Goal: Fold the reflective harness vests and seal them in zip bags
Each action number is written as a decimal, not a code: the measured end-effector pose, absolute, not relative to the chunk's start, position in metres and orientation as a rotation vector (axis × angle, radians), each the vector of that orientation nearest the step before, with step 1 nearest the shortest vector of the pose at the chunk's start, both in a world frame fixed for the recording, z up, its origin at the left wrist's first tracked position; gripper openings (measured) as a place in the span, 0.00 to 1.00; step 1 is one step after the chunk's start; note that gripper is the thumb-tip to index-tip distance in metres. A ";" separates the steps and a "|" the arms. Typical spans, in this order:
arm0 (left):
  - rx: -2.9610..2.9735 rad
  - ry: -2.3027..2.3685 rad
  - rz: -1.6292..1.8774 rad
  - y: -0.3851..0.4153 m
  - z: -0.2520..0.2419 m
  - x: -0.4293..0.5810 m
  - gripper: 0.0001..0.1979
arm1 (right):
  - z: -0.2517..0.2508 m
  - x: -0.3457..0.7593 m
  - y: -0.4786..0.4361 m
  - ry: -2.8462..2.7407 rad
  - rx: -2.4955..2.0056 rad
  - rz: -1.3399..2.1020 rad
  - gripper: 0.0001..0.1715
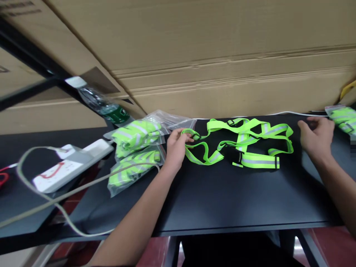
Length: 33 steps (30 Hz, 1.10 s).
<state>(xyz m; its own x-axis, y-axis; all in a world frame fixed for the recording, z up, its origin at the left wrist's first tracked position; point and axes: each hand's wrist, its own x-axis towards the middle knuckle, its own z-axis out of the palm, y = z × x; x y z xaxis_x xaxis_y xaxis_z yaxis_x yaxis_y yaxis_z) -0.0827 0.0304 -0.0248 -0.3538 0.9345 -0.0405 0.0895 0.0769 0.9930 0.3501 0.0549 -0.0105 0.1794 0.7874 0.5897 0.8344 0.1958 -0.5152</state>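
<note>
Head view: black table below a wall of cardboard cartons.
Power strip: white, at the table's left, its grey cable looping across the table.
Reflective vest: neon yellow harness type, spread flat at table centre, between both hands.
Bagged vests: two in clear bags left of it, one more at the far right.
Loose bag: clear plastic, behind the left pile, apparently empty.
Water bottle, lying at the far left.
Left hand, fingers curled, gripping a strap loop of the vest.
Right hand, open, fingers slightly bent, holding nothing, just right of the vest.
Progress: one vest out and laid flat; three still bagged.
</note>
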 end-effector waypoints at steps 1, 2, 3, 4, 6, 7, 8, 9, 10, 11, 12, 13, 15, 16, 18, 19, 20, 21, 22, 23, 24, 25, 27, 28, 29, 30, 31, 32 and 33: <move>1.161 1.674 1.215 0.030 -0.021 -0.084 0.14 | -0.005 0.347 0.053 -1.585 -1.637 -0.179 0.18; 1.316 1.782 1.087 0.029 -0.016 -0.084 0.14 | 0.001 0.340 0.052 -1.648 -1.657 -0.213 0.21; 1.509 1.883 0.995 0.029 -0.010 -0.083 0.16 | 0.006 0.332 0.053 -1.799 -1.641 -0.171 0.23; 1.729 1.954 0.929 0.030 -0.003 -0.080 0.19 | 0.009 0.322 0.055 -2.035 -1.570 -0.089 0.26; 2.142 1.955 0.786 0.033 0.010 -0.070 0.24 | 0.012 0.301 0.063 -2.422 -1.381 0.086 0.31; 2.268 1.896 0.667 0.035 0.015 -0.063 0.25 | 0.011 0.290 0.067 -2.545 -1.320 0.156 0.32; 2.319 1.838 0.532 0.038 0.018 -0.056 0.25 | 0.009 0.282 0.071 -2.630 -1.299 0.196 0.32; 2.309 1.812 0.404 0.041 0.019 -0.049 0.25 | 0.007 0.274 0.074 -2.689 -1.304 0.222 0.31; 2.271 1.818 0.297 0.045 0.019 -0.044 0.25 | 0.006 0.268 0.076 -2.725 -1.327 0.234 0.28; 2.228 1.844 0.219 0.048 0.017 -0.041 0.24 | 0.006 0.264 0.076 -2.745 -1.358 0.247 0.25; 2.190 1.873 0.166 0.051 0.015 -0.039 0.23 | 0.009 0.262 0.075 -2.747 -1.390 0.268 0.22; 2.166 1.892 0.134 0.053 0.012 -0.040 0.19 | 0.013 0.261 0.073 -2.731 -1.421 0.305 0.21; 2.156 1.881 0.117 0.054 0.008 -0.046 0.11 | 0.029 0.264 0.065 -2.659 -1.455 0.448 0.21; 2.165 1.860 0.117 0.053 0.008 -0.051 0.07 | 0.039 0.266 0.060 -2.610 -1.443 0.566 0.22; 2.180 1.785 0.175 0.047 0.012 -0.060 0.04 | 0.064 0.270 0.052 -2.464 -1.357 0.864 0.22; 2.171 1.733 0.244 0.045 0.015 -0.064 0.05 | 0.076 0.272 0.049 -2.391 -1.307 0.993 0.23; 2.147 1.684 0.341 0.042 0.018 -0.067 0.07 | 0.088 0.273 0.047 -2.331 -1.261 1.089 0.24; 2.110 1.645 0.455 0.040 0.022 -0.069 0.08 | 0.099 0.274 0.047 -2.284 -1.219 1.158 0.25; 2.070 1.622 0.575 0.040 0.024 -0.070 0.08 | 0.108 0.275 0.050 -2.249 -1.188 1.212 0.25; 2.037 1.622 0.689 0.041 0.026 -0.071 0.09 | 0.114 0.276 0.055 -2.218 -1.171 1.253 0.26; 2.012 1.642 0.785 0.043 0.028 -0.071 0.09 | 0.118 0.277 0.061 -2.186 -1.169 1.288 0.25; 1.992 1.666 0.869 0.047 0.028 -0.071 0.09 | 0.119 0.279 0.070 -2.150 -1.189 1.317 0.24; 1.936 1.686 0.998 0.057 0.026 -0.072 0.10 | 0.113 0.286 0.090 -2.064 -1.280 1.337 0.23; 1.891 1.687 1.050 0.062 0.025 -0.073 0.11 | 0.108 0.290 0.099 -2.011 -1.347 1.315 0.22; 1.843 1.691 1.092 0.066 0.024 -0.075 0.11 | 0.101 0.294 0.107 -1.959 -1.416 1.276 0.20; 1.805 1.700 1.120 0.069 0.023 -0.077 0.11 | 0.095 0.298 0.113 -1.897 -1.471 1.210 0.18; 1.786 1.708 1.118 0.070 0.023 -0.080 0.11 | 0.088 0.302 0.116 -1.849 -1.499 1.147 0.18; 1.791 1.707 1.071 0.070 0.024 -0.082 0.11 | 0.083 0.305 0.117 -1.822 -1.507 1.079 0.18; 1.823 1.685 0.977 0.068 0.025 -0.085 0.11 | 0.078 0.307 0.114 -1.825 -1.502 1.017 0.20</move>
<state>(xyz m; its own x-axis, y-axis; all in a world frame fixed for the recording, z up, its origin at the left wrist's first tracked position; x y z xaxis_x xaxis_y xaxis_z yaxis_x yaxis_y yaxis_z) -0.0847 0.0682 0.0249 -0.0073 0.9828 0.1846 0.6484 -0.1359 0.7490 0.3067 0.1138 0.0785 -0.2151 0.9756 -0.0435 0.5502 0.0843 -0.8308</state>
